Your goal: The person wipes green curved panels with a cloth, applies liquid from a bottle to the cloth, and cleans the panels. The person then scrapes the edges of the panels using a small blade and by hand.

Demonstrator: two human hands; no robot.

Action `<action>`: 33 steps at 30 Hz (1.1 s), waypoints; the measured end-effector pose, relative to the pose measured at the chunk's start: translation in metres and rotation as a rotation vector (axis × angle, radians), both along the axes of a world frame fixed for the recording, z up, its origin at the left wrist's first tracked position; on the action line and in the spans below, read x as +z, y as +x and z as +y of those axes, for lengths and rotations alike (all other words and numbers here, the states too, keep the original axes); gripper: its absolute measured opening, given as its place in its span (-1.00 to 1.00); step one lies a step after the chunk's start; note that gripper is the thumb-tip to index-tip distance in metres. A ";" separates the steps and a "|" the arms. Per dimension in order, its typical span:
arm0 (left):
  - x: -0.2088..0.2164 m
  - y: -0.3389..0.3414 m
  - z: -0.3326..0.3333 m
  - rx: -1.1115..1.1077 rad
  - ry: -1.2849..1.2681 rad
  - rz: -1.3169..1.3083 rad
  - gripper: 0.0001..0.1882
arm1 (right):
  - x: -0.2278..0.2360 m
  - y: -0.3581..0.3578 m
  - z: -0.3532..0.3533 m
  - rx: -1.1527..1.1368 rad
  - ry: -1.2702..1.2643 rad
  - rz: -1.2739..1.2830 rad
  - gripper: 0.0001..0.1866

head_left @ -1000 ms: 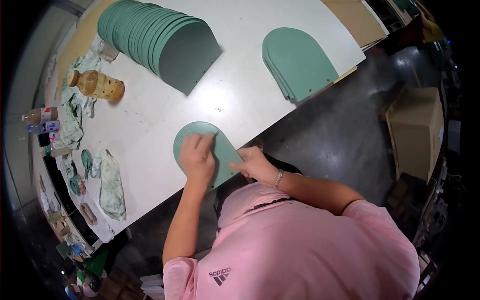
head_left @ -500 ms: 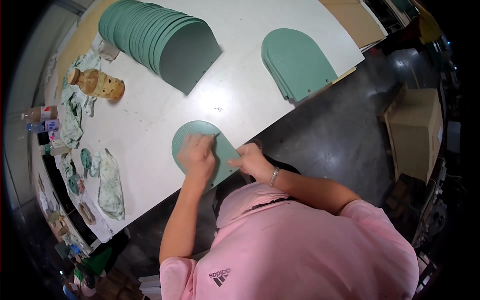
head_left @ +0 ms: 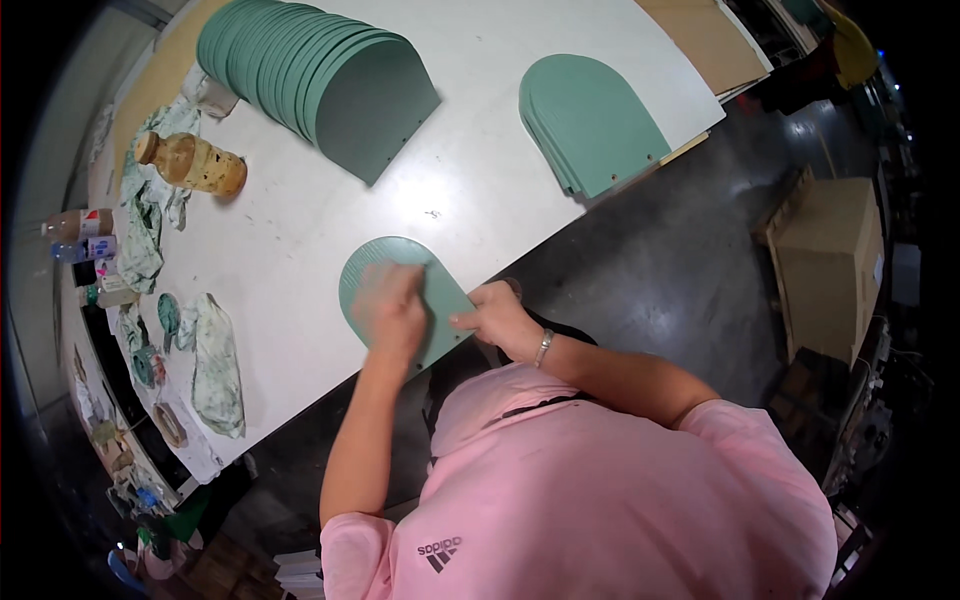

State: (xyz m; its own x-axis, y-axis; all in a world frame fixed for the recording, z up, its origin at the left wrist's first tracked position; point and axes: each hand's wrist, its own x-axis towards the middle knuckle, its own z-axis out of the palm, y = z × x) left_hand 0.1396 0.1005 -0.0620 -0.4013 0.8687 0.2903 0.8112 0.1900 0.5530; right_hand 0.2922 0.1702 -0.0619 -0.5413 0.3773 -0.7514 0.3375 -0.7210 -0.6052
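A green arch-shaped panel (head_left: 440, 318) lies at the table's near edge, its rounded end pointing away and left, with small holes along its straight end. My right hand (head_left: 498, 320) grips the panel's right edge, thumb on top and the other fingers underneath. Over the panel's middle is my left hand (head_left: 393, 308), curled into a fist and blurred by motion; whatever it may hold is hidden. Fine ridges or lines show on the panel's surface left of that fist.
A long row of overlapping green panels (head_left: 375, 110) lies at the far left, a smaller stack (head_left: 590, 120) at the far right. Left on the white table (head_left: 300, 270) are a jar of yellowish liquid (head_left: 195, 165) and a stained cloth (head_left: 217, 370). A cardboard box (head_left: 830, 260) stands right.
My left hand has blurred with motion over the panel, staying in nearly the same spot. My right hand keeps its hold on the edge. The whole view has shifted slightly.
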 end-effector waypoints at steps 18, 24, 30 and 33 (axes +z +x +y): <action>0.014 -0.069 0.002 0.465 -0.065 -0.050 -0.84 | 0.003 0.004 0.000 0.079 0.074 0.007 -0.78; 0.003 -0.034 -0.049 0.167 0.070 0.143 -0.81 | -0.006 0.008 -0.002 0.053 0.026 0.067 -0.71; 0.013 -0.041 -0.083 0.156 0.045 0.147 -0.80 | -0.011 0.012 0.002 0.138 0.064 0.028 -0.66; 0.013 -0.027 -0.089 0.027 0.051 0.087 -0.81 | -0.009 0.012 0.001 0.170 0.028 0.029 -0.62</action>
